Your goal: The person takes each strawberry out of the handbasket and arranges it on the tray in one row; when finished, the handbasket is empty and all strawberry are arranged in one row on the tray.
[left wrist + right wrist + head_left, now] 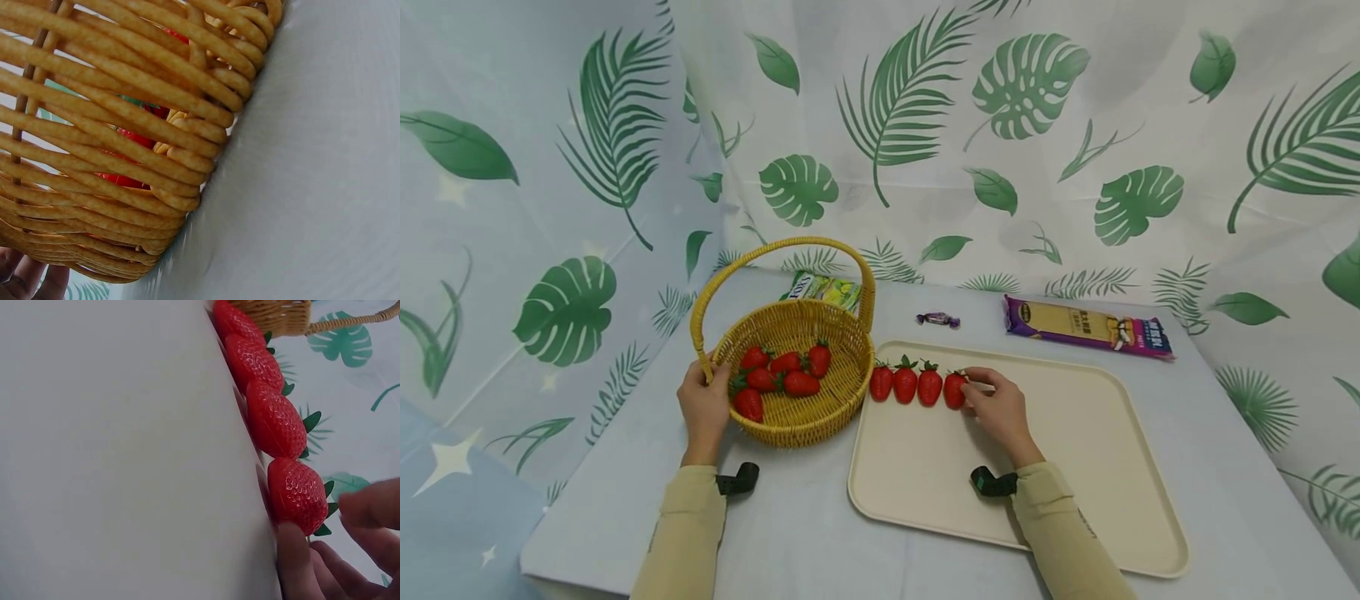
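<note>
My left hand grips the yellow wicker basket at its left rim, by the foot of the handle. In the left wrist view, the woven wall fills much of the picture, with fingers low at its edge. Several red strawberries lie inside the basket. More strawberries stand in a row along the tray's upper left. At the row's right end, my right hand is beside the last strawberry; the thumb is right at its side, and the forefinger is spread away from its leaves.
The cream tray lies right of the basket. Behind it are a small purple-wrapped candy and a long purple and gold packet. A green and yellow packet sits behind the basket. A leaf-patterned cloth hangs behind the table.
</note>
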Demonstrator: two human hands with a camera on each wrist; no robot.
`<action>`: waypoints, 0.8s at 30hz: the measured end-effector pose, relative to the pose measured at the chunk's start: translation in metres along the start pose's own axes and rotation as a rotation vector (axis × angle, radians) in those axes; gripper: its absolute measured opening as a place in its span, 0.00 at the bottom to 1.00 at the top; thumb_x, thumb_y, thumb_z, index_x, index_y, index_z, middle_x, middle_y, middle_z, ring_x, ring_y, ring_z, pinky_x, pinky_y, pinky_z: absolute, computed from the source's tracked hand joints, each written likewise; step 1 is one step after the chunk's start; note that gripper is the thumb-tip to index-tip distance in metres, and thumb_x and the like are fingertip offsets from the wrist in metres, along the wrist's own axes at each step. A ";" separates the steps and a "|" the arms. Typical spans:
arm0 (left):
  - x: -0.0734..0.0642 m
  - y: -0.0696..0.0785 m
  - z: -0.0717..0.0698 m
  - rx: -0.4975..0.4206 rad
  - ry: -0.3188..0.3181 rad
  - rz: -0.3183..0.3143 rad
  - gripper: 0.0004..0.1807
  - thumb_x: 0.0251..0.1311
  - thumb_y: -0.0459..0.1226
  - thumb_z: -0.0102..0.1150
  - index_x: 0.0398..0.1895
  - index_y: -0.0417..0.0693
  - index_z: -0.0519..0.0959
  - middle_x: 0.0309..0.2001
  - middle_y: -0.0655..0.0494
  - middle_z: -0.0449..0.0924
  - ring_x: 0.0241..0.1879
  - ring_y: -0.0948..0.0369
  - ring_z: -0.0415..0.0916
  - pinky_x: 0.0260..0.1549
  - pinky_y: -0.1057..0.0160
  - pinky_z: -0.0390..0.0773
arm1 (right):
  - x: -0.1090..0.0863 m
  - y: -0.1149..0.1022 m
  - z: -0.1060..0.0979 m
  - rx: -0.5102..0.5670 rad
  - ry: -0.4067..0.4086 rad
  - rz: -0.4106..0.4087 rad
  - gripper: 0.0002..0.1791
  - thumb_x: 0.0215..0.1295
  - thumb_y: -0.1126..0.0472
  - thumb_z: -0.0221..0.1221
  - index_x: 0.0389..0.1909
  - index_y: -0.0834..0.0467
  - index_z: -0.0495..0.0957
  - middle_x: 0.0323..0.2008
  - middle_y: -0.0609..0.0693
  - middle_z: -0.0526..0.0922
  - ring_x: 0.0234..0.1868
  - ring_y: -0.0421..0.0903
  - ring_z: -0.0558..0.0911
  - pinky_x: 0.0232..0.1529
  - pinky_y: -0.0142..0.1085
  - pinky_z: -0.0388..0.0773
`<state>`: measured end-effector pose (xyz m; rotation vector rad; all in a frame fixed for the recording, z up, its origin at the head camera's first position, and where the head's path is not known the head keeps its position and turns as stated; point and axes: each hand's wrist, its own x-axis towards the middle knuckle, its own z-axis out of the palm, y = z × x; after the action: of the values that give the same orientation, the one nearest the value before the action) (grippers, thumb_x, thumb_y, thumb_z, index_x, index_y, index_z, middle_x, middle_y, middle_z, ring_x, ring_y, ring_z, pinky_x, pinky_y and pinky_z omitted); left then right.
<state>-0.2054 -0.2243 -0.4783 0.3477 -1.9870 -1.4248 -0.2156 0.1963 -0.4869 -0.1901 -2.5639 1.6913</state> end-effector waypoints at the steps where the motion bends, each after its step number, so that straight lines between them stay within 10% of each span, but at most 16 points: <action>1: 0.000 0.000 0.000 0.000 -0.001 0.001 0.08 0.64 0.33 0.57 0.30 0.37 0.73 0.54 0.39 0.80 0.56 0.48 0.75 0.40 0.67 0.65 | 0.000 -0.001 -0.001 -0.007 0.025 0.000 0.17 0.66 0.61 0.59 0.55 0.60 0.78 0.53 0.61 0.81 0.33 0.44 0.85 0.29 0.31 0.79; 11: -0.001 0.000 0.000 0.004 0.004 -0.008 0.08 0.63 0.33 0.58 0.29 0.37 0.73 0.54 0.39 0.80 0.55 0.47 0.75 0.40 0.68 0.65 | -0.002 -0.014 0.001 0.175 0.140 -0.060 0.14 0.67 0.66 0.55 0.52 0.66 0.78 0.50 0.61 0.80 0.35 0.53 0.83 0.32 0.33 0.81; 24: -0.001 -0.001 0.000 -0.015 0.003 -0.001 0.08 0.63 0.32 0.57 0.29 0.37 0.73 0.54 0.38 0.80 0.56 0.46 0.75 0.40 0.67 0.65 | -0.014 -0.078 0.049 0.308 -0.182 -0.237 0.12 0.69 0.68 0.56 0.49 0.68 0.78 0.46 0.65 0.81 0.37 0.59 0.82 0.34 0.38 0.83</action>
<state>-0.2044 -0.2240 -0.4793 0.3442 -1.9730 -1.4376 -0.2128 0.1193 -0.4340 0.2843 -2.2807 2.0525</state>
